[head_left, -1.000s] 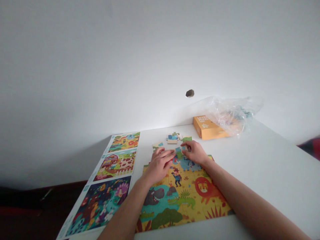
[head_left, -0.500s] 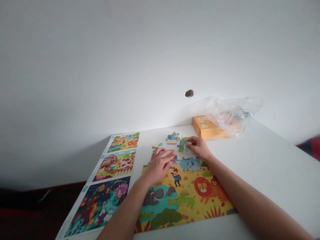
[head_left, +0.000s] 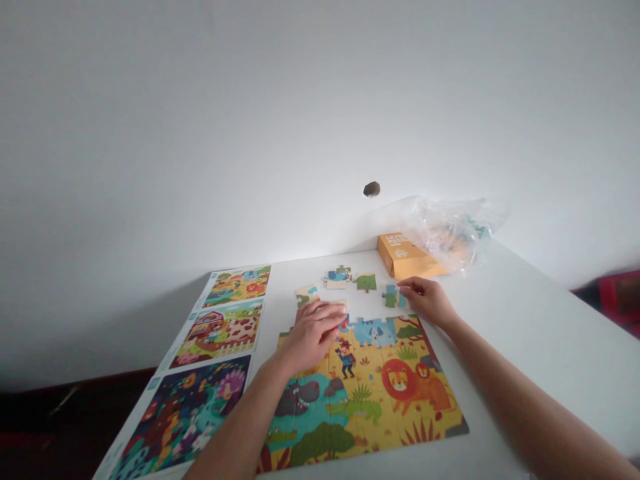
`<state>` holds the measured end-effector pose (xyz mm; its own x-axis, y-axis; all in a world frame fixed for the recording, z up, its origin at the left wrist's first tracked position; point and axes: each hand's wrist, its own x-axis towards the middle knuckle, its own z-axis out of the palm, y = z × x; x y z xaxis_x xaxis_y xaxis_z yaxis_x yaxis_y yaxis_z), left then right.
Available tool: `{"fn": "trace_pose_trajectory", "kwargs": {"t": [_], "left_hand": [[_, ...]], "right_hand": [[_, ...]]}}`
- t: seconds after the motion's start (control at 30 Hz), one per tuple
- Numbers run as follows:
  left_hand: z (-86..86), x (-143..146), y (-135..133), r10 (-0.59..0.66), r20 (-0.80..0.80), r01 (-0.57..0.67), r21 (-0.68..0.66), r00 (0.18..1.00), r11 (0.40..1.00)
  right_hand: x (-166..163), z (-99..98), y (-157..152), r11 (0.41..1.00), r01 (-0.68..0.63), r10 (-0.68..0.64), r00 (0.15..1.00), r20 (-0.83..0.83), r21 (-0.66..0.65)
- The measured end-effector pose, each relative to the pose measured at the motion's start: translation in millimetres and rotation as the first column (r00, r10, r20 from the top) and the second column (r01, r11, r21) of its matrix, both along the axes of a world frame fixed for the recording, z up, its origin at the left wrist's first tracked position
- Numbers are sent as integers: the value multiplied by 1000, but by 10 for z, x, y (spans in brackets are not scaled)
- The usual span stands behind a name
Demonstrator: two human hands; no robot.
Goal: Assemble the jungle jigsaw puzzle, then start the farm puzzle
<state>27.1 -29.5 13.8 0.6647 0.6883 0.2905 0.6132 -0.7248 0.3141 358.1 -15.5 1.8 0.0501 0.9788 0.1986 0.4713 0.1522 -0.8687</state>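
A partly joined jigsaw puzzle (head_left: 370,393) with lions, a hippo, a crocodile and an elephant lies on the white table. My right hand (head_left: 427,301) pinches a green and blue puzzle piece (head_left: 391,297) by its right edge, just above the puzzle's upper right part. My left hand (head_left: 316,330) rests palm down on the puzzle's upper left, fingers stretched out, partly covering it. Behind the hands lie loose pieces: a green one (head_left: 366,281), a blue and green one (head_left: 338,276), and a pale one (head_left: 306,295) beside my left fingers.
A picture sheet (head_left: 216,333) with three printed scenes lies left of the puzzle. An orange puzzle box (head_left: 393,257) stands at the back right, with a crumpled clear plastic bag (head_left: 450,230) on it. The wall behind has a dark hole (head_left: 371,189).
My right hand has moved right, carrying the green and blue piece away from the green loose piece, which now shows fully. My left hand stays in about the same place.
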Motion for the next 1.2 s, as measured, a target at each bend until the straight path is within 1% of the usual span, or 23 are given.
{"fn": "trace_pose_trajectory", "kwargs": {"t": [0.1,0.23,0.27,0.3,0.33,0.37,0.4,0.43,0.47,0.53,0.57,0.63,0.7,0.77,0.83,0.87,0.9,0.97,1.03,1.07,1.1,1.13,1.2], "left_hand": [[31,15,-16,-22,15,22,3,1000,1000],[1,26,-3,-28,66,27,21,997,999],[-17,19,12,-6,92,3,34,996,999],[-36,5,32,42,129,-49,50,991,998],[-54,-17,55,118,173,-131,65,978,989],[-68,-49,81,223,227,-245,76,948,966],[-78,-88,107,344,280,-379,79,896,922],[-84,-134,133,460,315,-504,71,830,861],[-84,-184,157,549,313,-593,62,775,803],[-69,-278,193,683,277,-716,27,676,698],[-55,-316,203,731,246,-751,-15,637,660],[-19,-363,209,797,184,-795,-103,576,598],[23,-370,195,829,132,-812,-169,544,559],[62,-345,169,841,91,-815,-211,533,539],[94,-310,141,835,59,-802,-250,547,543],[106,-296,130,829,47,-792,-271,557,548],[115,-288,122,824,41,-781,-294,565,550],[118,-294,121,821,53,-762,-340,569,551],[102,-327,137,824,106,-758,-340,556,556],[89,-346,150,818,150,-758,-313,555,572],[75,-364,164,798,201,-750,-273,568,602],[60,-374,176,762,253,-729,-227,597,646],[35,-364,191,632,337,-622,-152,698,768]], "right_hand": [[-2,-71,16,1000,-20,18,996,83,18],[-43,-20,35,999,-42,41,989,142,7],[-52,-10,31,999,-44,42,988,151,7],[-59,-6,26,999,-42,40,987,156,9],[-62,-9,21,999,-37,34,987,156,13],[-62,-16,17,999,-30,27,988,152,17],[-59,-26,14,1000,-24,21,989,148,19],[-54,-35,12,1000,-17,13,989,144,22],[-50,-41,10,1000,-8,4,990,140,25],[-59,-27,1,999,6,-10,992,126,31],[-79,-4,-10,1000,6,-9,994,107,25],[-172,76,-46,999,-30,31,999,27,-32],[-346,187,-95,984,-123,113,990,-88,-126],[-593,301,-142,963,-222,201,970,-140,-155],[-875,384,-168,934,-314,295,947,-126,-170],[-1013,405,-170,922,-337,323,941,-106,-188],[-1140,409,-164,913,-361,348,932,-99,-188],[-1346,363,-137,904,-407,399,913,-81,-133],[-1471,261,-105,925,-376,374,927,-32,-60],[-1504,198,-92,942,-334,334,943,-9,-23],[-1521,134,-82,953,-302,302,953,9,5],[-1525,74,-75,960,-279,278,960,18,23],[-1507,-19,-68,968,-246,245,969,16,44]]}}
